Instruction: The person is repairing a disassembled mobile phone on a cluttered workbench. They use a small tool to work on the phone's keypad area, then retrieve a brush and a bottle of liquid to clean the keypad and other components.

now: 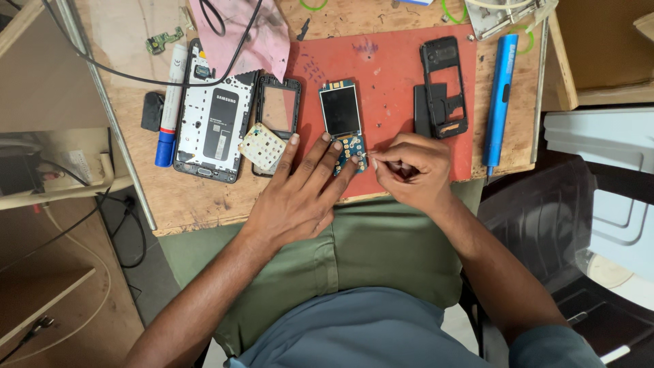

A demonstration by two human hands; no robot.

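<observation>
Small bare phone circuit board w/ dark screen and blue keypad contacts (pixel 343 123) lying flat at frame centre, on red rubber work mat (pixel 395 88) atop wooden counter (pixel 184 197). Left hand (pixel 300 191) open, fingers spread, fingertips pressing down on lower keypad end of board. Right hand (pixel 412 170) just right of board's lower corner, fingers pinched shut at that corner; whether anything sits between them, can't tell.

Handling, by judgement: board light, thin, stiff but fragile; screen glass likely to crack under pressure, contacts prone to scratching. Best held by long edges or bare lower corners, never on screen face. Likely to skid less on rubber mat than on wood.

Nearby: white keypad membrane (pixel 262 146) touching left of the spread fingers, black front frame (pixel 278 112) behind it, opened smartphone w/ white inner plate (pixel 212 116) further left. Black rear housing (pixel 443 85) upper right on mat, blue pen-shaped screwdriver (pixel 500 95) beyond it, pink cloth (pixel 248 31) at top.
</observation>
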